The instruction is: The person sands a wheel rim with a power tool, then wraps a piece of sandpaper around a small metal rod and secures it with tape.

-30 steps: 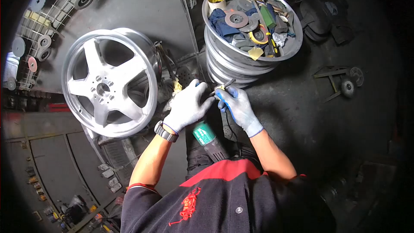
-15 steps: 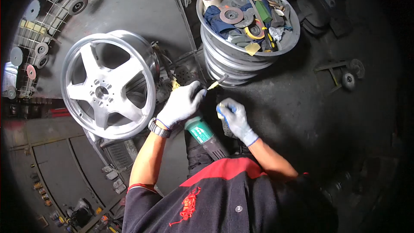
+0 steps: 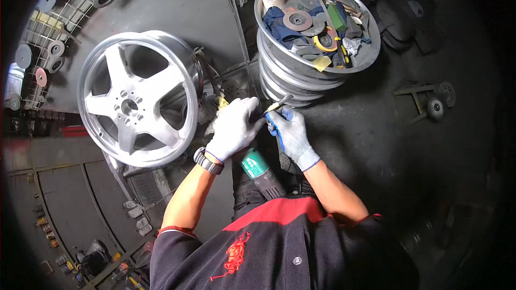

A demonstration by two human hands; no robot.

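The left hand (image 3: pixel 234 129) clenches around the head of the green-bodied angle grinder (image 3: pixel 255 165). The right hand (image 3: pixel 293 133) pinches the slim yellow-tipped metal tool (image 3: pixel 279 104) beside it.

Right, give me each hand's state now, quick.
Left hand: closed over the front of the green-bodied power grinder.
Right hand: closed on the slim metal tool with a yellow end.

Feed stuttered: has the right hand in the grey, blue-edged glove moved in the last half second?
Yes. The right hand has moved toward the stack of silver wheel rims, closing up to the left hand.
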